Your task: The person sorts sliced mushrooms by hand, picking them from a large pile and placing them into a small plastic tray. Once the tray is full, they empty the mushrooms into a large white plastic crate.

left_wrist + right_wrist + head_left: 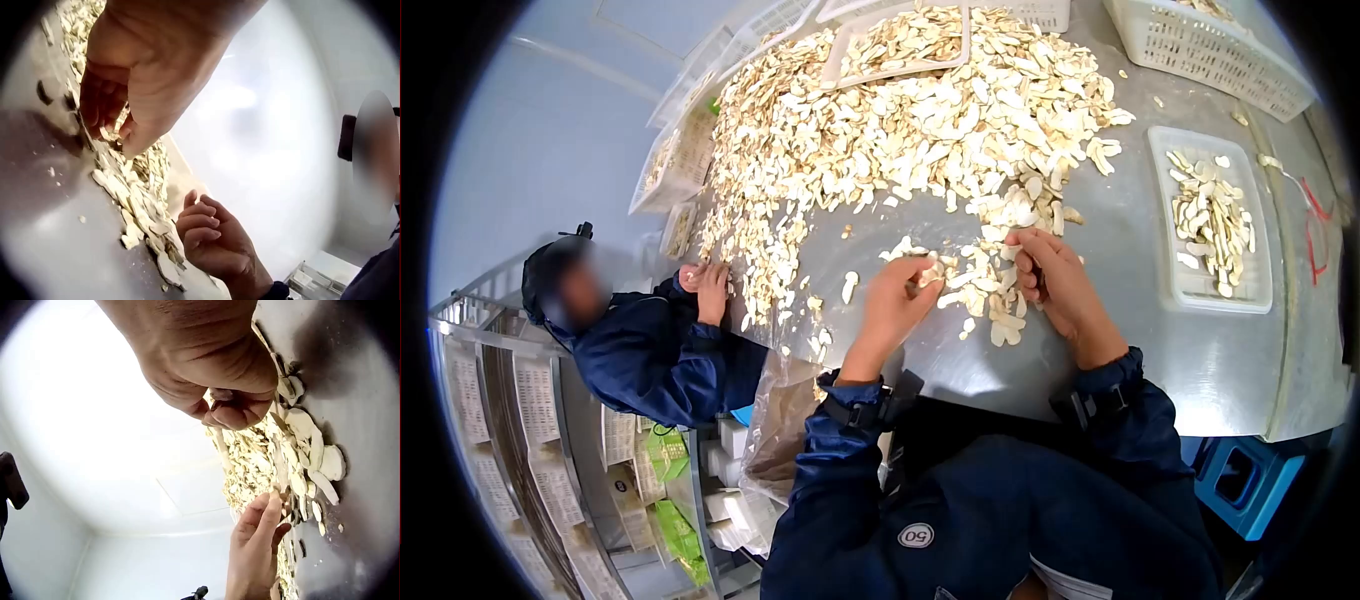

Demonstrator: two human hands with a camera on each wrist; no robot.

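Note:
My left hand (892,305) pinches a pale dried mushroom slice (934,270) between thumb and fingertips, just above the metal table. In the right wrist view that slice (274,495) shows at the tips of thumb and forefinger. To its right, my right hand (1065,285) has its fingers curled in, thumb against forefinger, with a pale slice edge at the tips; the fingers hide most of it. Between and below both hands lies a small loose group of mushroom slices (980,285). A large heap of slices (900,135) spreads beyond them.
A white tray (1163,215) with sorted slices stands on the right of the table (1120,320). White baskets (1200,55) stand at the back. A tray (832,75) of slices sits on the heap. Another person (650,340) works at the left edge. A blue stool (1250,485) stands below right.

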